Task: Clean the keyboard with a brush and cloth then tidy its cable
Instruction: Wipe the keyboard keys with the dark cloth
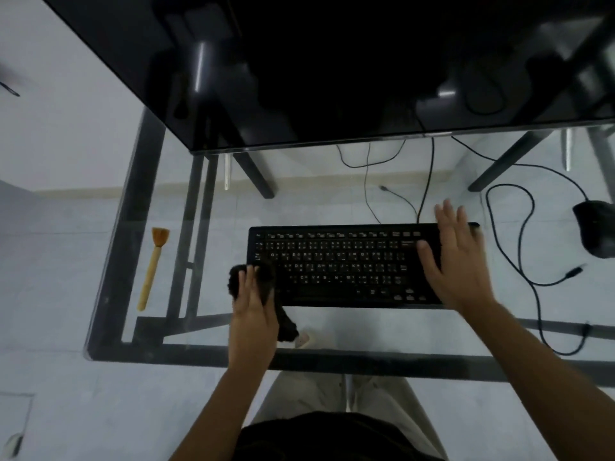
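Left to right, as I read the head view.

1. Brush [154, 268]: lies flat on the glass table [109, 352], well to the left of the left hand, bristles pointing away from the person. Nothing touches it.
2. Left hand [253, 309]: back of the hand facing up, forearm reaching in from below. The fingers lie fairly straight on top of a bunched dark cloth [266, 277], pressing it down rather than curling round it. The thumb is hidden. A tail of cloth trails out from under the palm towards the person.
3. Keyboard [339, 266]: black, flat on the glass, spanning the space between the two hands. The cloth sits on its near-left corner.
4. Cable [428, 181]: leaves the keyboard's far edge just left of the right fingertips and runs up under the monitor [332, 68].
5. Right hand [456, 261]: palm down, fingers spread and straight, resting on the keyboard's right end. It holds nothing.
6. Right of that hand: a looped loose lead on the glass, then a black mouse [596, 227].

Pale floor tiles and the table's dark frame show through the glass.
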